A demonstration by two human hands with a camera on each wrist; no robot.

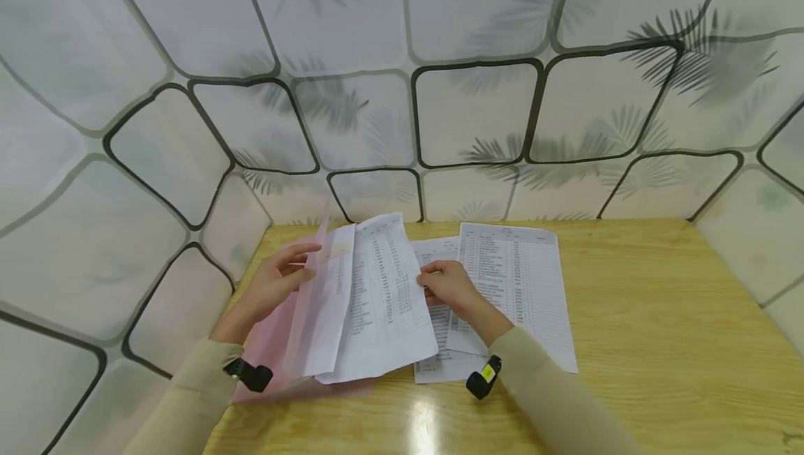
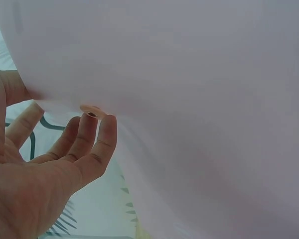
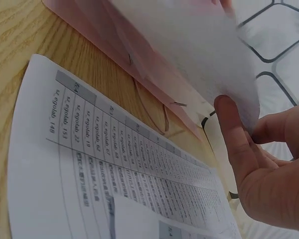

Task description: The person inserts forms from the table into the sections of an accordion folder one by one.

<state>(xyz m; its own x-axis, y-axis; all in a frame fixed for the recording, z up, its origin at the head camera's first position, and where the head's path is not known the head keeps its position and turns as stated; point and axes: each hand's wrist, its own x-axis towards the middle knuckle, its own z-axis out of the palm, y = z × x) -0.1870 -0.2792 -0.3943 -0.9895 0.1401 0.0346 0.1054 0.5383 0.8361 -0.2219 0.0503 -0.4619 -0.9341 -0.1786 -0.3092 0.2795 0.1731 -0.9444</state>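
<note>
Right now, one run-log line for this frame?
left hand: holds pink folder flap open | right hand: pinches printed sheet, part inside folder | table: two more sheets flat

Head view downward; wrist views close, perhaps sharing papers [image 1: 383, 294].

Printed sheets [image 1: 377, 294] lifted, half inside translucent pink folder [image 1: 276, 350]

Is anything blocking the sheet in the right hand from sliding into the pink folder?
Nothing visible does. The left hand lifts the pink folder flap open; the right hand holds the sheet at its mouth.
</note>
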